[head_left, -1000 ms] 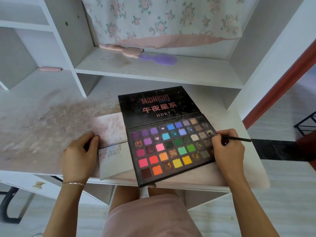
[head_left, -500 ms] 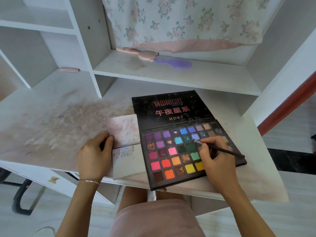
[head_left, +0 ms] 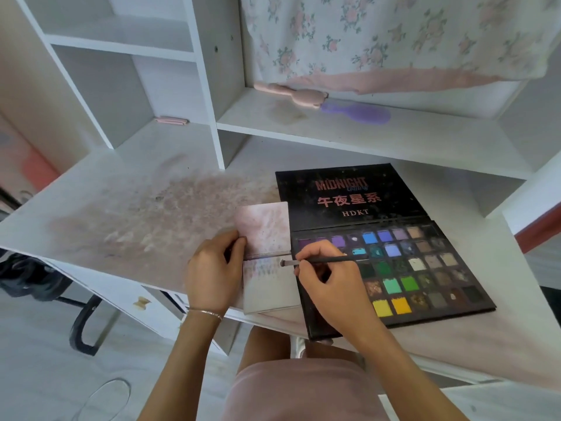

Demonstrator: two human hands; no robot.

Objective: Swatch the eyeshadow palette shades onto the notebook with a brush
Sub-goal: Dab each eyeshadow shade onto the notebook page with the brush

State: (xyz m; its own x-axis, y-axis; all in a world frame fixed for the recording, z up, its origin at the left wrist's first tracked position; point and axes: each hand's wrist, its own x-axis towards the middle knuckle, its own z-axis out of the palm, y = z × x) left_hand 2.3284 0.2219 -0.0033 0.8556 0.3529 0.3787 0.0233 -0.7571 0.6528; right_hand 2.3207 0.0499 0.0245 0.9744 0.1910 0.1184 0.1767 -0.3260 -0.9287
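An open black eyeshadow palette (head_left: 403,268) with many coloured pans lies on the white desk, its lid flat behind it. Left of it lies a small open notebook (head_left: 267,259); faint purple and pink swatches mark its lower page. My right hand (head_left: 331,284) pinches a thin dark brush (head_left: 318,262), whose tip sits on the lower page near the fold. My left hand (head_left: 212,271) grips the notebook's left edge at the fold, thumb on the upper page.
The white desk (head_left: 136,208) is stained with pinkish powder to the left of the notebook. On the shelf behind lie a pink brush (head_left: 291,94) and a purple hairbrush (head_left: 358,113). A floral cloth (head_left: 394,34) hangs above. My knees are under the desk's front edge.
My right hand has carried the brush leftward, from the palette's right-hand pans across to the notebook's lower page. My left hand stays on the notebook. The camera has shifted its view.
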